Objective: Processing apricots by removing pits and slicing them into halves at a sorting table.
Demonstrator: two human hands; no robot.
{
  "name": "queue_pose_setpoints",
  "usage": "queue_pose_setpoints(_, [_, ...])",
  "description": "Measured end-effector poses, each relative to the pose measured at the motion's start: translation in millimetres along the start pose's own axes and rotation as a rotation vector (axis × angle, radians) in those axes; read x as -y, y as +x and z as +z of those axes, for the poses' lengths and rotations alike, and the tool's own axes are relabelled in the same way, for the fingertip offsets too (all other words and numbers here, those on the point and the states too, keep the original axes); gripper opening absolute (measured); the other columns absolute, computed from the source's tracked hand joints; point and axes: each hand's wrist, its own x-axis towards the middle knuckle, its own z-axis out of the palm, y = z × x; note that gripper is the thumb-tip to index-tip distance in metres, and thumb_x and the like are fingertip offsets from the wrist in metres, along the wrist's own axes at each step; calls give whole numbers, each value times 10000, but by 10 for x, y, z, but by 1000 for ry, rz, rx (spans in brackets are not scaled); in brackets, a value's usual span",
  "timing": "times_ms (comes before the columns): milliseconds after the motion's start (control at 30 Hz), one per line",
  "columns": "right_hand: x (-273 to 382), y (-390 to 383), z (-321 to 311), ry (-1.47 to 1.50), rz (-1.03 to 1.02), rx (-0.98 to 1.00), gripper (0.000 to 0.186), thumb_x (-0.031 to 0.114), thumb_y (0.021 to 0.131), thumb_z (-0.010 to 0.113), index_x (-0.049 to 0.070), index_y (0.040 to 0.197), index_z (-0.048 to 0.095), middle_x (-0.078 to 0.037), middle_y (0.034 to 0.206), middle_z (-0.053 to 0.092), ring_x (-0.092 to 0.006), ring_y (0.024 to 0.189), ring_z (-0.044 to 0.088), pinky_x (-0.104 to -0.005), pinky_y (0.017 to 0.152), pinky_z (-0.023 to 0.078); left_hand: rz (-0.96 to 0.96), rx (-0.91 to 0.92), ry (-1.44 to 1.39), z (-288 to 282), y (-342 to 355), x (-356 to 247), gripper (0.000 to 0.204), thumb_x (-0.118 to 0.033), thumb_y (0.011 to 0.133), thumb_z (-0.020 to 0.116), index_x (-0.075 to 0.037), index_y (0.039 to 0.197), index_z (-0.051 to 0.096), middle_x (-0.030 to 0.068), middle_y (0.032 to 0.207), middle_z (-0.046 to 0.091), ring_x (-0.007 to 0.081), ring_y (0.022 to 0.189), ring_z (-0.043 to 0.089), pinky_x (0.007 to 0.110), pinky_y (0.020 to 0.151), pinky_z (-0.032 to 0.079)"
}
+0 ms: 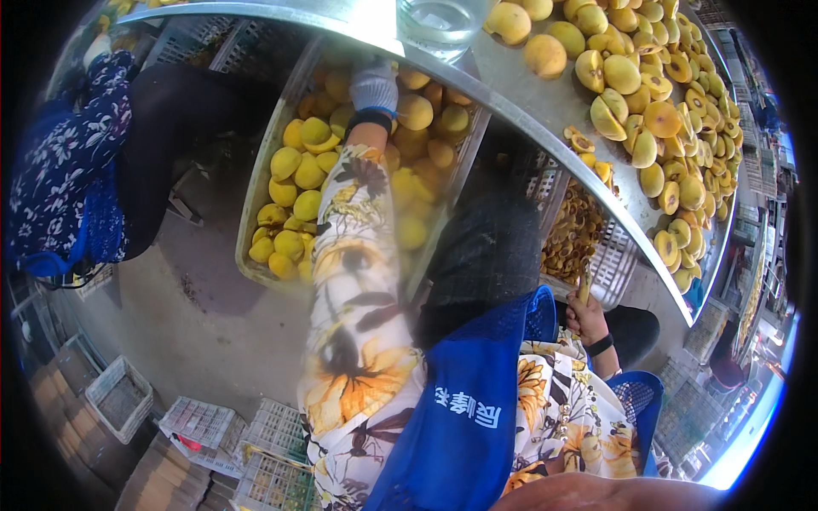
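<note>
My left hand, in a pale knitted glove, reaches into a long crate of yellow peaches below the metal table's rim. Its fingers are hidden at the far end, so their grip does not show. Whole yellow peaches lie around my sleeve, and some behind my forearm look hazy. Low on the right, my bare right hand is closed around a slim yellow-brown tool pointing upward. Its exact kind cannot be made out. Beyond that hand stands a crate of brown pits or scraps.
On the metal table lie many halved peaches and a clear container. Another person's patterned sleeve is at the far left. Plastic crates stand on the floor at lower left. My blue apron covers my lap.
</note>
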Motion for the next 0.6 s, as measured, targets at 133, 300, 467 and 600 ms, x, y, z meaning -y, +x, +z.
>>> queue_pose_setpoints(133, [-60,146,50,-129,-14,-1,132,167,855,535,116,922,433,-2,560,408,-72,349,303,-207,310,265,-113,109,312,-169,122,-327,319,-303,816,447,-67,946,618,165,982,606,290,885,589,381,746,477])
queue_pose_setpoints(300, [289,-72,375,-191,-65,63,164,223,821,570,74,811,500,25,552,453,-73,404,412,-220,350,328,-51,79,183,108,158,245,376,-349,836,411,-79,1015,602,127,1065,588,291,967,563,382,831,441])
queue_pose_setpoints(467, [50,132,-548,-62,-149,78,147,181,809,576,69,838,485,11,522,445,-82,359,407,-225,326,323,-131,82,41,-266,-372,-928,391,-419,806,512,-106,1016,615,174,1012,593,362,917,555,421,800,451])
queue_pose_setpoints(600, [-358,487,-1085,-303,-358,-82,160,139,786,590,22,866,516,-24,592,542,-91,450,527,-231,407,419,-99,-424,52,-256,-1300,-1303,365,-352,855,494,-26,949,629,178,948,613,310,885,575,413,745,465])
